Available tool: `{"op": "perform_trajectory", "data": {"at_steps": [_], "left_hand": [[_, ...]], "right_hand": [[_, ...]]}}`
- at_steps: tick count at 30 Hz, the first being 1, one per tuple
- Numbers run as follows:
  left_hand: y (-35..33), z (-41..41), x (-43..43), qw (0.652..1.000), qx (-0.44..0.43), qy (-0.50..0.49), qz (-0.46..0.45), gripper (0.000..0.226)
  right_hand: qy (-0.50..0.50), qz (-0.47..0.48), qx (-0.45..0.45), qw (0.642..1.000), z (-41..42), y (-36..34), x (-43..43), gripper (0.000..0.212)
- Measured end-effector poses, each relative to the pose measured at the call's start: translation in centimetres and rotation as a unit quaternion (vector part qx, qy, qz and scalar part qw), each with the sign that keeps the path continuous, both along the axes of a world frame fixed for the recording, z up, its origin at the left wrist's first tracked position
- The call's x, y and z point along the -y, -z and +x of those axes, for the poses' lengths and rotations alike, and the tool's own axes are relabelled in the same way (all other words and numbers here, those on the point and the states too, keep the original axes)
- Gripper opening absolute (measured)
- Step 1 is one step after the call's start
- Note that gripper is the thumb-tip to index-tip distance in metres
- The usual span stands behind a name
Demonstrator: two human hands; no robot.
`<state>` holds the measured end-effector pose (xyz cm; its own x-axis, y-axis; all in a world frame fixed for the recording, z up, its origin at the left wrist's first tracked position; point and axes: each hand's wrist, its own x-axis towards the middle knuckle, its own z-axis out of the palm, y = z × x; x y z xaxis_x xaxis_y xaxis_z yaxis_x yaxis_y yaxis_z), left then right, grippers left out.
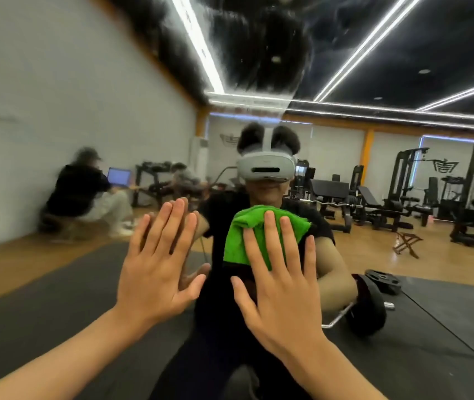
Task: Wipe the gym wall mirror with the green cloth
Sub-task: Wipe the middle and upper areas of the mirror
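**both palms on the glass, cloth under the right fingers**

i am looking straight into the mirror [374,249], which fills nearly the whole view. both arms reach forward and up to it.

my right hand [282,287] lies flat with its fingers [270,241] straight and spread, released rather than curled. the index and middle fingers press the cloth [247,235] against the glass. the cloth is bright green and bunched. most of it shows above and to the left of those fingers, at about chest height of the reflection, and the palm sits below its lower edge.

my left hand [155,272] is just beside the right, also flat and released, with its fingers [172,226] spread and holding nothing. the reflected fingertips meet the real ones, so this hand touches the glass.

between the hands the reflection shows a person in a black top wearing a white headset [265,168]. a dark mottled smear [259,47] spreads over the upper middle of the glass.

lower right in the reflection, a black plate [370,307] sits on a metal bar [342,314], resting on a dark mat [42,298]. far left, a blurred person [82,192] sits by the wall with an open laptop [119,176]. black machines [403,183] stand along the right side on a wooden floor. white light strips [374,39] cross the dark ceiling.
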<state>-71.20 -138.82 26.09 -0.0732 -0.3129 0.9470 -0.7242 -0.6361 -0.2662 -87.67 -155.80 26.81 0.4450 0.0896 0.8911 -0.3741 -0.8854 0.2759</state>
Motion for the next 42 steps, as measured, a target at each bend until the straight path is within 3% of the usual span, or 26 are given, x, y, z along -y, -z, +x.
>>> {"op": "perform_trajectory", "data": {"at_steps": [7, 13, 17, 20, 22, 25, 27, 30, 36, 39, 42], "left_hand": [[0.0, -0.2, -0.1, 1.000, -0.017, 0.005, -0.001, 0.086], [0.4, -0.5, -0.2, 0.999, -0.029, 0.016, 0.007, 0.090], [-0.1, -0.2, -0.4, 0.999, -0.036, 0.030, 0.003, 0.087], [0.1, -0.3, -0.3, 0.999, -0.030, 0.033, -0.001, 0.085], [0.1, -0.1, -0.4, 0.999, -0.025, 0.040, -0.005, 0.083], [-0.1, 0.1, -0.4, 0.999, -0.019, 0.037, -0.001, 0.082], [0.2, 0.0, -0.4, 0.999, -0.023, 0.036, 0.002, 0.082], [0.4, 0.0, -0.3, 0.999, -0.032, 0.043, 0.000, 0.082], [0.1, 0.0, -0.2, 0.999, -0.024, 0.041, 0.003, 0.084], [0.2, 0.0, -0.1, 0.999, -0.025, 0.043, -0.002, 0.085], [0.0, 0.0, -0.2, 0.999, -0.030, 0.045, 0.000, 0.084]], "right_hand": [[0.024, -0.064, -0.054, 0.996, -0.9, -2.0, 0.7, 0.073], [0.044, -0.096, -0.025, 0.994, -0.8, -18.2, 1.9, 0.078], [0.040, -0.007, 0.070, 0.997, 0.8, -26.6, -0.1, 0.080], [0.019, 0.035, 0.124, 0.992, 2.4, -23.3, -1.8, 0.084], [0.014, -0.003, 0.101, 0.995, 2.6, -17.4, -1.8, 0.084], [0.016, -0.109, -0.017, 0.994, 1.0, -8.6, -0.4, 0.079], [0.017, -0.228, -0.127, 0.965, -1.0, -6.5, 1.7, 0.077], [0.031, -0.333, -0.213, 0.918, -3.4, -11.8, 4.9, 0.075], [0.079, -0.181, -0.064, 0.978, -3.8, -30.0, 4.4, 0.083], [0.050, -0.100, 0.017, 0.994, -0.9, -30.7, 1.5, 0.082], [0.024, -0.171, -0.030, 0.985, 1.8, -25.1, -0.9, 0.084]]}}
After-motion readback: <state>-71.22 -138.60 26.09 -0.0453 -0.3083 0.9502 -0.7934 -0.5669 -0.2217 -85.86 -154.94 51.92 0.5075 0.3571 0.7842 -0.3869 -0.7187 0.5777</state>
